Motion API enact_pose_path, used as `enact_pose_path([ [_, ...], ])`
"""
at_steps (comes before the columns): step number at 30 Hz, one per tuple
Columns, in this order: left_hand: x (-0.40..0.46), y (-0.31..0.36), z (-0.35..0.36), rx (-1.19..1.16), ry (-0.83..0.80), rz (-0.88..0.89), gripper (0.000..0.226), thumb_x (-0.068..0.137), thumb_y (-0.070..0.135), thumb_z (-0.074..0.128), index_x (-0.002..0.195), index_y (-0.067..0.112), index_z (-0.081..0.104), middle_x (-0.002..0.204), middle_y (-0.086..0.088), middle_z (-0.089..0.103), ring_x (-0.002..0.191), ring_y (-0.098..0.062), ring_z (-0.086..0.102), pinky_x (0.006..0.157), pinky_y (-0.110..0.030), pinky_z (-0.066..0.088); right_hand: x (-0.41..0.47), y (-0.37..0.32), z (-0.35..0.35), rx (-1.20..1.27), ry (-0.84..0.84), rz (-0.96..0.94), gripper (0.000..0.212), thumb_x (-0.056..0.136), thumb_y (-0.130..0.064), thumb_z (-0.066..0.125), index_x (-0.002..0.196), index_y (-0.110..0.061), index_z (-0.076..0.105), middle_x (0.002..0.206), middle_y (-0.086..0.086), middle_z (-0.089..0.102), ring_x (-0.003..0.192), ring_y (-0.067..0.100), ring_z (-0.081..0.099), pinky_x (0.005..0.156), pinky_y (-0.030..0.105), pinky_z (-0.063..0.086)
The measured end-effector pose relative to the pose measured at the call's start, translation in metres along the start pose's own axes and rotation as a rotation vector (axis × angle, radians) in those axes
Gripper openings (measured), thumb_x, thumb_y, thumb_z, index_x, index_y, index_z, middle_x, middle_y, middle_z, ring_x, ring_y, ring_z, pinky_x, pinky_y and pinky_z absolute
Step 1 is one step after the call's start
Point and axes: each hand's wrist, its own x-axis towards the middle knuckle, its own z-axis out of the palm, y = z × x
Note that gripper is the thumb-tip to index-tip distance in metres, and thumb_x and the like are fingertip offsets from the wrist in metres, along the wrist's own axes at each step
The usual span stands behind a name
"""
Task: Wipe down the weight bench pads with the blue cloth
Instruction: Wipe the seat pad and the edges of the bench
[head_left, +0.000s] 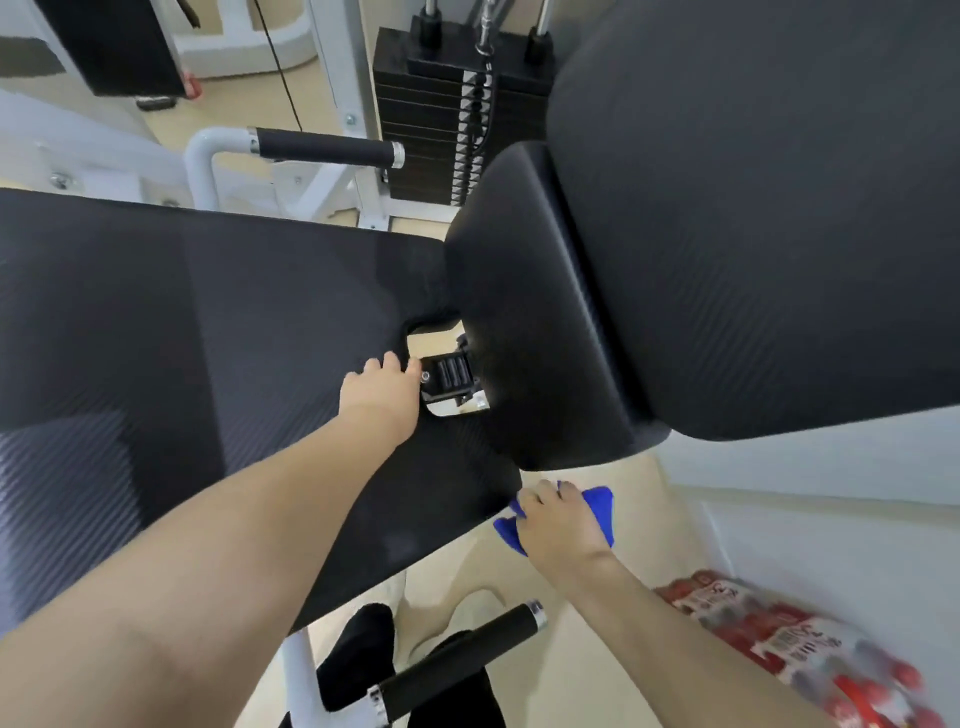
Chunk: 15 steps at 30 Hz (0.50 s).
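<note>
The black seat pad spreads across the left and middle of the head view. The black back pad rises at the right, its rounded lower end meeting the seat. My left hand rests on the seat pad's edge at the gap, fingers curled over next to the black hinge bracket. My right hand grips the bunched blue cloth at the seat pad's near right corner, just below the back pad's lower end.
A black weight stack with white frame stands behind the bench. Black-gripped handles stick out at top and bottom. A pack of red-capped bottles lies on the floor at lower right, by a white wall.
</note>
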Motion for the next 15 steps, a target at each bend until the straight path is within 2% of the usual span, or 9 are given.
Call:
enact_pose_path([
  [2,-0.011,0.015,-0.006,-0.161,0.0,0.102,0.069,0.091,0.01,0.042,0.148,0.02,0.005,0.15,-0.009,0.026,0.13,-0.031,0.035,0.098,-0.042,0.041,-0.025,0.016,0.022,0.248,0.025,0.233,0.041,0.087,-0.024,0.052,0.126,-0.011,0.048,0.126,0.008,0.043,0.106,0.029,0.042,0.082,0.035,0.033],
  [4,-0.026,0.036,-0.016,-0.487,0.026,0.213,0.066,0.095,0.013,0.038,0.149,0.023,0.002,0.155,-0.005,0.021,0.134,-0.03,0.032,0.106,-0.044,0.034,-0.046,0.028,0.03,0.586,0.153,0.485,0.056,0.08,-0.008,0.053,0.134,-0.015,0.041,0.129,0.008,0.043,0.098,0.027,0.043,0.074,0.032,0.031],
  [6,-0.041,0.06,-0.03,-0.881,0.066,0.227,0.062,0.098,0.017,0.037,0.149,0.022,0.002,0.155,-0.008,0.022,0.139,-0.027,0.026,0.115,-0.041,0.023,-0.055,0.032,0.024,1.11,0.36,0.677,0.056,0.088,-0.001,0.046,0.141,-0.017,0.036,0.135,0.013,0.041,0.108,0.03,0.046,0.084,0.033,0.039],
  [8,-0.054,0.082,-0.044,-1.137,0.096,0.257,0.064,0.098,0.02,0.04,0.149,0.023,0.0,0.158,-0.003,0.011,0.145,-0.019,0.011,0.119,-0.038,0.014,-0.049,0.031,0.018,1.569,0.489,0.71,0.051,0.094,-0.002,0.042,0.143,-0.014,0.032,0.142,0.015,0.037,0.127,0.03,0.039,0.102,0.032,0.034],
  [10,-0.062,0.099,-0.05,-1.152,0.137,0.352,0.073,0.095,0.021,0.048,0.148,0.023,-0.001,0.158,0.004,0.002,0.145,-0.011,-0.003,0.118,-0.032,0.005,-0.026,0.026,0.021,1.85,0.505,0.726,0.052,0.095,-0.003,0.041,0.144,-0.013,0.03,0.144,0.011,0.038,0.13,0.031,0.038,0.11,0.039,0.032],
  [12,-0.061,0.106,-0.052,-1.143,0.133,0.392,0.083,0.089,0.019,0.055,0.148,0.026,-0.002,0.159,0.004,-0.003,0.145,-0.009,-0.01,0.11,-0.026,0.003,0.003,0.018,0.031,2.105,0.496,0.769,0.051,0.091,-0.007,0.041,0.141,-0.016,0.036,0.14,0.012,0.046,0.124,0.033,0.046,0.106,0.048,0.036],
  [14,-0.056,0.109,-0.051,-1.215,0.057,0.352,0.092,0.081,0.027,0.061,0.146,0.038,-0.004,0.159,0.005,-0.003,0.146,-0.013,-0.003,0.112,-0.031,0.004,0.02,0.014,0.03,2.443,0.492,0.787,0.039,0.092,-0.005,0.038,0.129,-0.014,0.047,0.122,0.012,0.058,0.11,0.034,0.055,0.099,0.047,0.043],
  [15,-0.055,0.109,-0.05,-1.256,0.005,0.323,0.096,0.073,0.038,0.063,0.142,0.048,-0.004,0.159,0.006,0.001,0.146,-0.015,0.005,0.117,-0.04,0.008,0.023,0.013,0.024,2.625,0.479,0.802,0.03,0.094,-0.002,0.035,0.117,-0.01,0.053,0.104,0.011,0.064,0.096,0.032,0.058,0.089,0.042,0.048],
])
